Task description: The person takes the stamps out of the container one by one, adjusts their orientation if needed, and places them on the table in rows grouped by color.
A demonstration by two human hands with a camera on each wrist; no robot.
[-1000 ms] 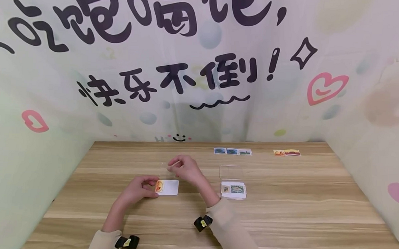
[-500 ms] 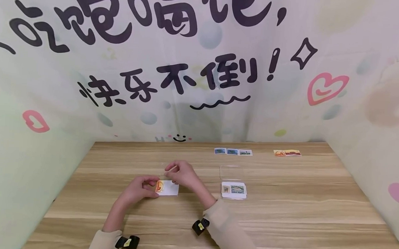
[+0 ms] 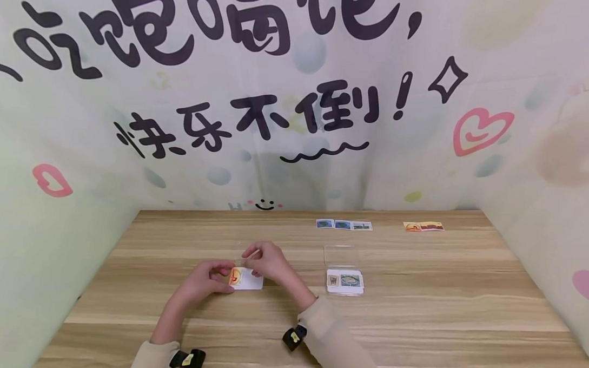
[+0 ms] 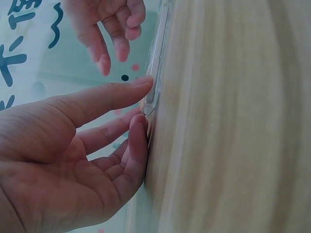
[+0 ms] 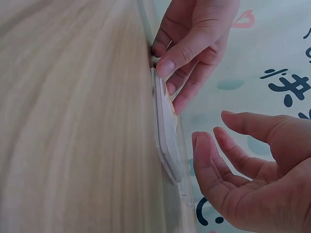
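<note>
My left hand (image 3: pixel 205 278) grips the left end of a clear plastic case (image 4: pixel 156 73), thumb on the near corner, fingers at the far side. A white card (image 3: pixel 252 280) lies in the case, and an orange-and-yellow stamp (image 3: pixel 235 276) sits at its left end. Above the far edge of the case hovers my right hand (image 3: pixel 268 259). Its fingers are loosely bent and hold nothing; in the right wrist view the right hand (image 5: pixel 262 170) is apart from the case (image 5: pixel 165 131). The case's lid, behind it, is barely visible.
A second open clear case (image 3: pixel 344 292) with stamps on a white card stands to the right, its lid (image 3: pixel 342 255) laid back. Several blue-toned stamps (image 3: pixel 343 224) lie in a row at the back. Two orange-red stamps (image 3: pixel 423 226) are farther right. A printed curtain (image 3: pixel 202 175) borders the table.
My right hand has come down and slightly nearer, from behind the case to over its far edge. The left hand keeps its grip in the same place.
</note>
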